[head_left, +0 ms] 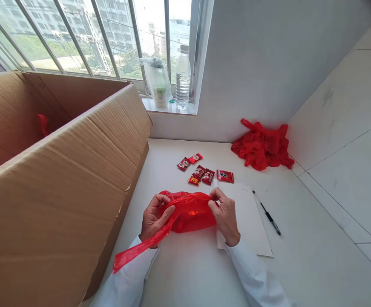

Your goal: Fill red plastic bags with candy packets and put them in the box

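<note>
Between both hands a red plastic bag (193, 215) is stretched, its upper edge running from one hand to the other. My left hand (155, 216) pinches the bag's left side, and a long red strip of it trails over the left forearm. My right hand (224, 213) grips the right end of the edge between thumb and fingers. Just beyond the bag lie several small snack packets (199, 172) in dark red and red wrappers. A flatter red packet (225, 176) rests by the top of a white sheet of paper (249, 221), which passes under my right hand.
A large open cardboard box (76, 187) fills the left side, with something red inside. A heap of red bags (263, 147) sits at the wall corner. A black pen (271, 218) lies right of the paper. On the sill stand a water bottle (182, 81) and a bagged jar (160, 87).
</note>
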Motion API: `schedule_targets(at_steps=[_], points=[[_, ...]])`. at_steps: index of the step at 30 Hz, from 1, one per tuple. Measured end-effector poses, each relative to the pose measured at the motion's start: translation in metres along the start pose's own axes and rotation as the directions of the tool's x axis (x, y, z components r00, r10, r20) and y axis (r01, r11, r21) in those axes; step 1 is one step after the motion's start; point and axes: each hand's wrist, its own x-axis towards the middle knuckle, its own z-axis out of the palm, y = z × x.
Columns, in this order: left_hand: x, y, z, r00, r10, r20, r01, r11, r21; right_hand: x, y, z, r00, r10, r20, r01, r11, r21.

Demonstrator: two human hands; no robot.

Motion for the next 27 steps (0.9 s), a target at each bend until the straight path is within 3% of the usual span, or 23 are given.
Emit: schedule_targets(at_steps=[2, 5, 7, 9, 12, 16, 19, 23, 27], points=[[-0.004, 0.001, 0.005, 0.999, 0.006, -0.045, -0.006, 1.0, 0.004, 0.001, -0.001, -0.005, 0.999, 0.028, 0.039, -0.032, 0.992, 0.125], [-0.009, 0.008, 0.009, 0.996, 0.025, -0.091, -0.019, 0.998, 0.062, 0.0, -0.009, -0.01, 0.974, 0.012, 0.227, -0.096, 0.928, 0.36], [-0.011, 0.014, 0.01, 0.996, 0.063, -0.063, -0.052, 0.985, 0.164, -0.002, -0.017, -0.011, 0.931, -0.053, 0.362, -0.094, 0.921, 0.378], [-0.011, 0.017, 0.009, 0.994, 0.108, -0.02, -0.099, 0.955, 0.28, -0.004, -0.024, -0.011, 0.905, -0.099, 0.415, -0.032, 0.954, 0.298], [-0.011, 0.018, 0.007, 0.986, 0.141, -0.083, -0.102, 0.926, 0.364, -0.005, -0.026, -0.011, 0.955, -0.059, 0.292, -0.005, 0.977, 0.214], [-0.01, 0.019, 0.001, 0.95, 0.098, -0.297, -0.001, 0.951, 0.31, -0.003, -0.02, -0.018, 0.992, 0.09, 0.088, -0.116, 0.92, 0.374], [-0.013, 0.026, -0.003, 0.95, 0.045, -0.31, 0.06, 0.946, 0.32, -0.008, -0.016, -0.027, 0.991, 0.097, 0.088, -0.128, 0.86, 0.494], [-0.023, 0.035, -0.007, 0.961, 0.067, -0.268, 0.052, 0.907, 0.417, -0.024, -0.009, -0.04, 0.99, 0.114, 0.081, -0.139, 0.783, 0.606], [-0.03, 0.04, -0.011, 0.959, 0.009, -0.284, 0.08, 0.951, 0.298, -0.034, -0.003, -0.046, 0.978, 0.208, 0.016, -0.177, 0.791, 0.586]])
